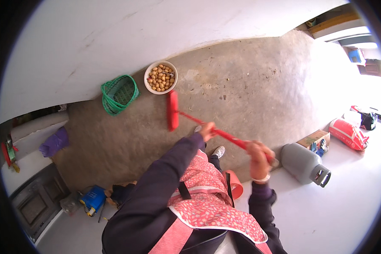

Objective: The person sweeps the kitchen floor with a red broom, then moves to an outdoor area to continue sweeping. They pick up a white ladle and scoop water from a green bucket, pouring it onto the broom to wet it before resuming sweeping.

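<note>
A red broom (172,111) crosses the view at a slant, its head low over the concrete floor. My left hand (208,131) grips the lower part of the red handle. Near the upper end of the handle, my right hand (259,158) is closed around it, slightly blurred. Just beyond the broom head stands a whitish bowl (147,84) filled with small round, potato-like produce; a small utensil lies on top. A green woven basket (120,94) is to the left of the bowl, by the wall.
Scattered debris marks the concrete floor (231,82). At right are a grey gas cylinder (300,162), a cardboard box (316,139) with gloves and a red-and-white sack (347,133). A pink bucket (236,187) stands beside me. A purple bag (54,142) and blue container (93,198) are at left.
</note>
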The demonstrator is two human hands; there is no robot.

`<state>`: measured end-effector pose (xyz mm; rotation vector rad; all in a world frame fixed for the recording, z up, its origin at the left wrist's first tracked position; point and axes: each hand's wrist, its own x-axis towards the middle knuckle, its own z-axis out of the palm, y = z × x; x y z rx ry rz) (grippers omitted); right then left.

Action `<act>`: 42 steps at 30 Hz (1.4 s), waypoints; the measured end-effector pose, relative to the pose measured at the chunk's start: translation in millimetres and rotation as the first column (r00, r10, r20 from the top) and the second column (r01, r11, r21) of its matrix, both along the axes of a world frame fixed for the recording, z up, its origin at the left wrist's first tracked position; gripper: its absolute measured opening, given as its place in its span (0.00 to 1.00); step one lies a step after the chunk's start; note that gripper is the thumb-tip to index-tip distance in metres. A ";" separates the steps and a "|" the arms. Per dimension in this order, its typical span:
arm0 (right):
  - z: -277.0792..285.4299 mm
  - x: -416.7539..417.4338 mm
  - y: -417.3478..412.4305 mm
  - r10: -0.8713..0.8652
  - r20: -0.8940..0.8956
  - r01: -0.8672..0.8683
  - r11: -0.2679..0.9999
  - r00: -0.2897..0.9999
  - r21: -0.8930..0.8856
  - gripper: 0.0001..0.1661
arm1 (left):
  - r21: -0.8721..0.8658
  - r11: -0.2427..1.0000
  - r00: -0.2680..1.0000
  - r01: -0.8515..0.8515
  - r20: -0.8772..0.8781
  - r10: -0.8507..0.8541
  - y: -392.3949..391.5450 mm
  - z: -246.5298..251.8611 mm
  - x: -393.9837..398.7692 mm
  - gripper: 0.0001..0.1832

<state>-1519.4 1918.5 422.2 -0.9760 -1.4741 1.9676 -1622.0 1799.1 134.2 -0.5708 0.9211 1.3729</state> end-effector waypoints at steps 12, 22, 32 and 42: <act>115.2 -18.6 45.6 -0.023 -0.207 0.121 0.872 0.978 0.474 0.14 | 0.287 0.955 0.997 -0.075 0.041 0.066 174.5 136.6 -2.0 0.07; -14.2 -135.3 173.5 -0.127 -0.280 0.126 0.992 0.952 -0.022 0.11 | 0.060 0.981 0.982 -0.184 -0.028 0.186 200.7 37.6 -167.9 0.08; 4.3 -40.6 285.0 -0.598 -0.143 0.611 0.789 0.788 0.067 0.13 | -0.001 0.940 0.935 0.341 -0.102 -0.339 395.0 25.6 -47.2 0.06; 70.3 -20.3 324.5 -0.457 -0.017 0.453 0.875 0.889 0.169 0.13 | 0.118 0.962 0.968 0.247 0.007 -0.249 399.3 85.4 -39.5 0.09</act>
